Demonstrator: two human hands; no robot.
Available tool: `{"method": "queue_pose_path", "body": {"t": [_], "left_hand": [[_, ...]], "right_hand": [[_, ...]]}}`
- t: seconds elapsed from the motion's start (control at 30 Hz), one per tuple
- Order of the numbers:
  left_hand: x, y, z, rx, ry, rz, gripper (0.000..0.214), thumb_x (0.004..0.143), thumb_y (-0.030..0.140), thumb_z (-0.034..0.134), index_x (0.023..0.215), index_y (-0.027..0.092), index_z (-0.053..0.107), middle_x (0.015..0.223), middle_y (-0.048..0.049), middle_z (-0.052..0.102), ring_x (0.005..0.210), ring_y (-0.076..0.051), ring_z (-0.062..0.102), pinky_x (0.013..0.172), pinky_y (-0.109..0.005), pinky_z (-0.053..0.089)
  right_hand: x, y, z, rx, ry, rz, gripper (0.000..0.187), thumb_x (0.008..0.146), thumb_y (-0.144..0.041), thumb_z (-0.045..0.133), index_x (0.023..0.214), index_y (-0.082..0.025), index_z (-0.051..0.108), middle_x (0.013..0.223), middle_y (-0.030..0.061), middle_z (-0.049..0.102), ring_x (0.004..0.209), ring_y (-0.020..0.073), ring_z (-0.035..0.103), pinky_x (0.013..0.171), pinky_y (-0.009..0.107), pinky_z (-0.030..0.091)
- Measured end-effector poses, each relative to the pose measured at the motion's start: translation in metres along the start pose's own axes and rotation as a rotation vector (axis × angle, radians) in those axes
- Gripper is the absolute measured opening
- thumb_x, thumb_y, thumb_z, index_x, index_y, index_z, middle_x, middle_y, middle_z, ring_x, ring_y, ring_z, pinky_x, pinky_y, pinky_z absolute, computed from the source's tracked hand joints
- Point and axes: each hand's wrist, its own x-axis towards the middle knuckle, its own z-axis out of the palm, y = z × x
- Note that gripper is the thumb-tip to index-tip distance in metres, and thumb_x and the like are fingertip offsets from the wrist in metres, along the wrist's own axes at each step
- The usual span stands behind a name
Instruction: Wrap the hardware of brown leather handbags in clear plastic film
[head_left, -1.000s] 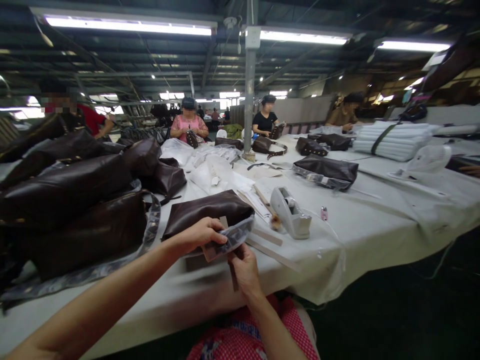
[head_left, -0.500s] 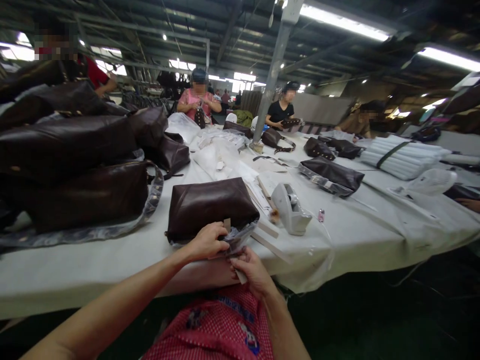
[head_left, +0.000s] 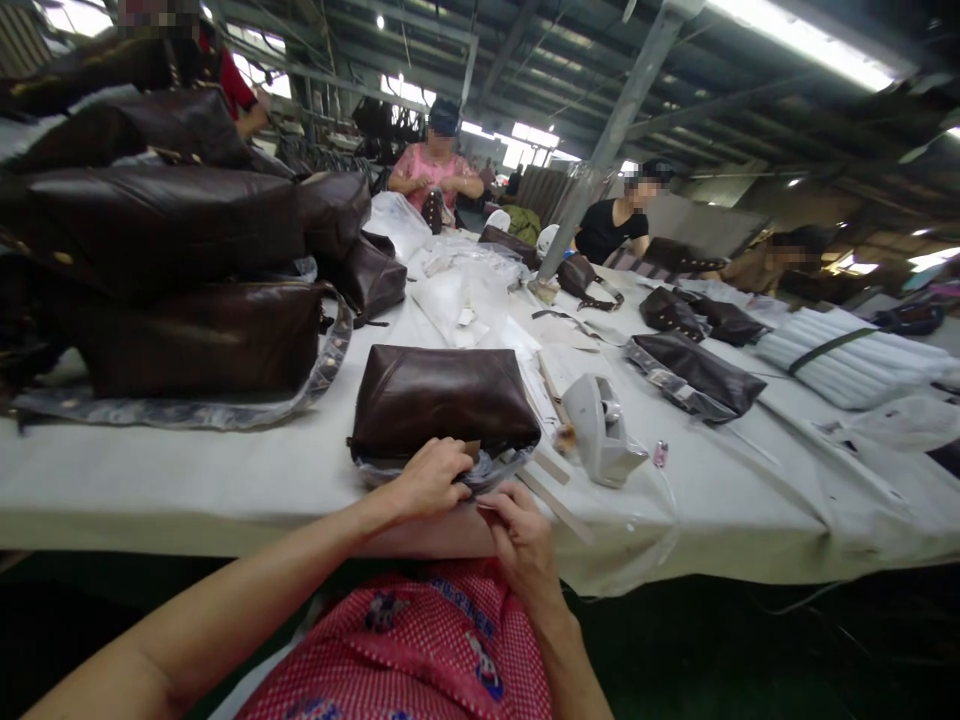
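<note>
A dark brown leather bag (head_left: 442,395) lies on the table's front edge, straight ahead of me. A strap wrapped in clear plastic (head_left: 499,462) runs along its near side. My left hand (head_left: 431,480) is closed over that strap, its fingers curled against the bag's lower side. A small piece of brown card (head_left: 472,450) sticks up beside its fingers. Just to the right, my right hand (head_left: 525,535) pinches a thin pale strip, mostly hidden by the fingers. The two hands are nearly touching.
A pile of brown leather bags (head_left: 172,230) rises on the left. A grey tape dispenser (head_left: 604,435) stands right of my bag, with card strips (head_left: 555,500) beside it. Farther right are another bag (head_left: 701,375) and a strapped white bundle (head_left: 832,355). Co-workers sit across the table.
The view has turned slightly, so everything sits farther right. My right hand has rotated, its back now toward me, and the strip shows less. My left hand keeps its place on the strap.
</note>
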Motion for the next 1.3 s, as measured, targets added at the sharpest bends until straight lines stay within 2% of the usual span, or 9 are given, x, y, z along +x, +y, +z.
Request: {"method": "queue_pose_path", "body": {"t": [0.1, 0.27, 0.4, 0.57, 0.77, 0.97, 1.1, 1.23, 1.3], "left_hand": [[-0.003, 0.004, 0.0, 0.008, -0.004, -0.012, 0.011, 0.082, 0.023, 0.058, 0.079, 0.016, 0.066, 0.092, -0.0063, 0.063, 0.09, -0.022, 0.056, 0.078, -0.033, 0.041], [-0.005, 0.008, 0.005, 0.007, 0.008, 0.014, 0.01, 0.083, 0.02, 0.058, 0.083, 0.016, 0.067, 0.098, -0.0065, 0.065, 0.093, -0.021, 0.055, 0.079, -0.033, 0.04], [-0.003, 0.004, 0.01, -0.004, 0.022, 0.049, 0.012, 0.084, 0.017, 0.056, 0.083, 0.017, 0.068, 0.095, -0.0059, 0.067, 0.093, -0.02, 0.054, 0.08, -0.034, 0.038], [0.0, 0.0, 0.012, 0.021, 0.049, 0.107, 0.009, 0.082, 0.024, 0.063, 0.079, 0.019, 0.069, 0.087, -0.0054, 0.069, 0.1, -0.024, 0.049, 0.086, -0.04, 0.032], [-0.006, 0.004, 0.016, 0.046, 0.1, 0.04, 0.011, 0.082, 0.028, 0.064, 0.083, 0.02, 0.071, 0.087, -0.007, 0.071, 0.104, -0.026, 0.048, 0.093, -0.044, 0.031], [-0.015, 0.006, 0.033, 0.029, 0.267, 0.01, 0.006, 0.084, 0.023, 0.061, 0.083, 0.019, 0.065, 0.089, -0.0046, 0.071, 0.106, -0.024, 0.053, 0.103, -0.047, 0.026], [-0.019, 0.015, 0.039, 0.008, 0.351, -0.087, 0.007, 0.084, 0.022, 0.06, 0.089, 0.018, 0.061, 0.086, -0.0058, 0.07, 0.105, -0.024, 0.055, 0.105, -0.048, 0.025], [-0.021, 0.027, 0.039, -0.012, 0.409, -0.197, 0.024, 0.082, 0.024, 0.062, 0.105, 0.02, 0.06, 0.096, -0.0053, 0.07, 0.111, -0.027, 0.05, 0.105, -0.05, 0.024], [-0.022, 0.03, 0.04, -0.005, 0.415, -0.215, 0.019, 0.083, 0.022, 0.06, 0.102, 0.023, 0.062, 0.094, -0.0028, 0.07, 0.111, -0.027, 0.048, 0.105, -0.051, 0.022]], "right_hand": [[0.015, -0.008, -0.002, -0.139, 0.002, -0.115, 0.019, 0.085, -0.015, 0.051, 0.086, -0.023, 0.068, 0.097, 0.007, 0.061, 0.09, 0.0193, 0.061, 0.081, 0.031, 0.05], [0.037, -0.004, -0.007, -0.232, -0.066, -0.168, 0.014, 0.082, -0.015, 0.057, 0.08, -0.023, 0.069, 0.129, 0.0094, 0.055, 0.098, 0.0216, 0.061, 0.091, 0.037, 0.047], [0.048, 0.007, -0.009, -0.066, -0.21, -0.152, 0.016, 0.081, -0.014, 0.056, 0.077, -0.023, 0.069, 0.105, 0.0059, 0.067, 0.098, 0.0206, 0.062, 0.087, 0.033, 0.048], [0.043, 0.015, -0.001, 0.051, -0.09, -0.033, 0.014, 0.08, -0.017, 0.057, 0.075, -0.022, 0.069, 0.079, 0.0027, 0.067, 0.078, 0.0181, 0.063, 0.074, 0.03, 0.049], [0.037, 0.023, 0.006, 0.095, -0.034, 0.019, 0.012, 0.079, -0.017, 0.056, 0.074, -0.022, 0.066, 0.083, 0.0031, 0.068, 0.083, 0.0189, 0.062, 0.079, 0.032, 0.047], [0.031, 0.029, 0.011, 0.133, 0.038, 0.061, 0.012, 0.08, -0.02, 0.056, 0.074, -0.022, 0.065, 0.086, 0.0038, 0.068, 0.086, 0.0199, 0.062, 0.082, 0.035, 0.047], [0.028, 0.03, 0.015, 0.154, 0.07, 0.058, 0.011, 0.08, -0.02, 0.057, 0.072, -0.021, 0.064, 0.082, 0.0024, 0.066, 0.081, 0.0188, 0.061, 0.078, 0.033, 0.047], [0.025, 0.035, 0.021, 0.156, 0.108, 0.04, 0.009, 0.082, -0.02, 0.056, 0.076, -0.021, 0.063, 0.085, 0.0028, 0.066, 0.085, 0.019, 0.061, 0.081, 0.034, 0.046], [0.023, 0.039, 0.023, 0.145, 0.124, 0.015, 0.01, 0.083, -0.019, 0.055, 0.077, -0.021, 0.063, 0.087, 0.0034, 0.066, 0.087, 0.0192, 0.061, 0.082, 0.034, 0.046]]}}
